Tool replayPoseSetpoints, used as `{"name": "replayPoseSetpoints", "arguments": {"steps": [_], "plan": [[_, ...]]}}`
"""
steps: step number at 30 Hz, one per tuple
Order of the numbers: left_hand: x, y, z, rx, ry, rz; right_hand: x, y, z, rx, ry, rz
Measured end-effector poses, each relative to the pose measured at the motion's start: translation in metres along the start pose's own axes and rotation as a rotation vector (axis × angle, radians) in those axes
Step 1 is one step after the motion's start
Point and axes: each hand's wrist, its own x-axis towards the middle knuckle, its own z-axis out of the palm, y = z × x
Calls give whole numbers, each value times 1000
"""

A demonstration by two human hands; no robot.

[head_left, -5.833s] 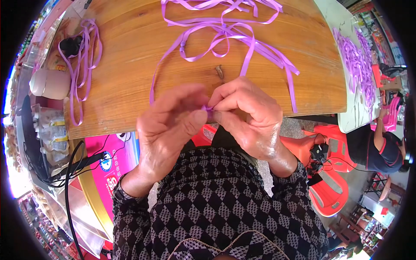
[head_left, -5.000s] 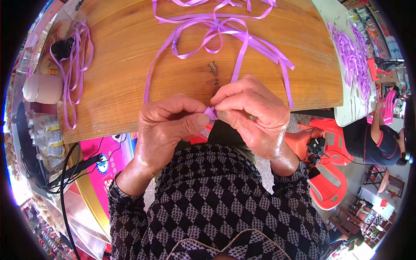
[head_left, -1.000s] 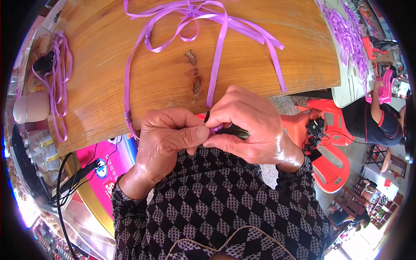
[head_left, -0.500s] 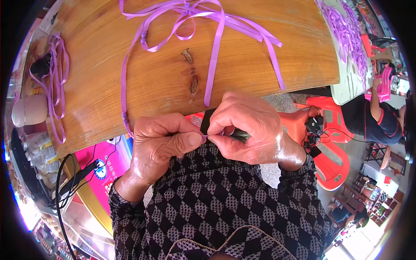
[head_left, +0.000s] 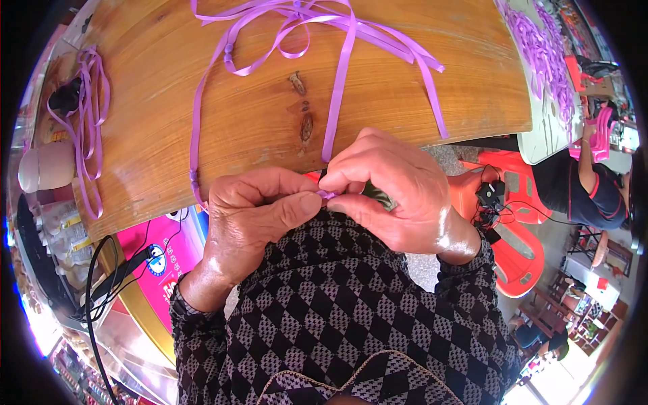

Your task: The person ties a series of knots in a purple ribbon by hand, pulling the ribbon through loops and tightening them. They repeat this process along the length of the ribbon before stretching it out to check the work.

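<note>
My left hand (head_left: 253, 219) and my right hand (head_left: 388, 189) meet just below the near edge of the wooden table (head_left: 169, 121). Both pinch a short piece of purple ribbon (head_left: 327, 194) between thumbs and fingertips. One long strand of this ribbon (head_left: 341, 88) rises from my right fingers across the table to a tangle of loops at the far edge. Another strand (head_left: 196, 128) curves down the table's left side to my left hand. A dark object (head_left: 378, 196) shows under my right hand's fingers; what it is I cannot tell.
A second bundle of purple ribbon (head_left: 84, 101) lies at the table's left end beside a pale cup (head_left: 44, 167). More ribbons (head_left: 536, 47) cover a white table at right, where a seated person (head_left: 580, 185) works. Red plastic stools (head_left: 513, 202) stand below.
Over the frames my hands dropped from above the table to its near edge. In the last half second the fingertips closed tighter on the ribbon's end.
</note>
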Motion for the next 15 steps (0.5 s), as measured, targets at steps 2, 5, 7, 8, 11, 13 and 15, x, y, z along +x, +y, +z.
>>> {"name": "replayPoseSetpoints", "arguments": {"steps": [2, 5, 7, 8, 11, 13, 15], "plan": [[0, 0, 1, -8, 12, -58, -1, 0, -2, 21, -3, 8], [2, -4, 4, -67, -2, 63, -4, -1, -3, 48, -7, 124], [3, -5, 6, -82, 3, 52, -5, -1, -4, 11, 0, 127], [3, -4, 7, -81, 4, 53, -5, -1, -4, 12, 0, 126], [4, -4, 8, -91, -5, 38, -4, -1, -3, 12, 3, 104], [8, -7, 8, -292, -26, -45, -5, 2, -2, -33, 26, 43], [10, -9, 5, -324, -50, -59, -7, 3, 0, -41, 25, 70]]}}
